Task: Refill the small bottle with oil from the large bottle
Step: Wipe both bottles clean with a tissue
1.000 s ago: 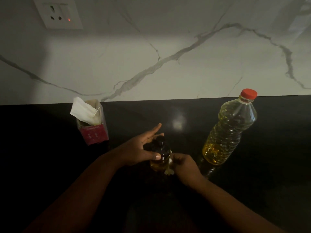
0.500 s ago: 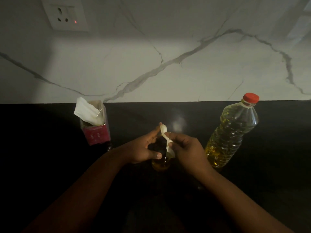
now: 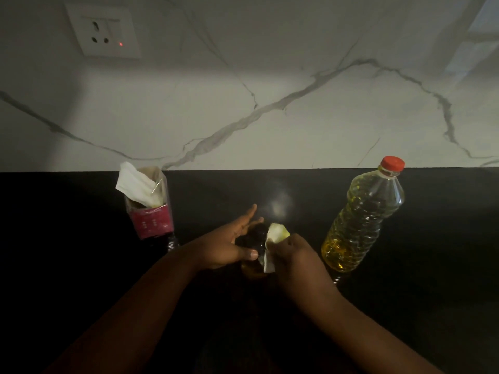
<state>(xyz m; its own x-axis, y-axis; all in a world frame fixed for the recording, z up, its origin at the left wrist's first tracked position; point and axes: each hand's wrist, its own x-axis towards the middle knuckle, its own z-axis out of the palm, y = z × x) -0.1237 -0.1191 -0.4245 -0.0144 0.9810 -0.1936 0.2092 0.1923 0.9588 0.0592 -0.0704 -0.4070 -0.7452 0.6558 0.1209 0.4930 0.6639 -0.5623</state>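
The small dark bottle [image 3: 252,267] stands on the black counter [image 3: 81,265] between my hands, with some yellow oil at its bottom. My left hand [image 3: 229,244] holds it from the left, thumb across its front and fingers stretched behind it. My right hand [image 3: 293,252] pinches a white tissue [image 3: 272,245] against the bottle's right side. The large clear oil bottle [image 3: 363,222] with a red cap [image 3: 393,163] stands capped to the right, untouched.
A red tissue pack [image 3: 149,209] with a white tissue sticking out stands at the left near the marble wall [image 3: 270,103]. A wall socket [image 3: 104,31] sits high on the left.
My right hand has brought the tissue from the bottle's lower side up over its top and back down along its right side. The left hand kept its hold.
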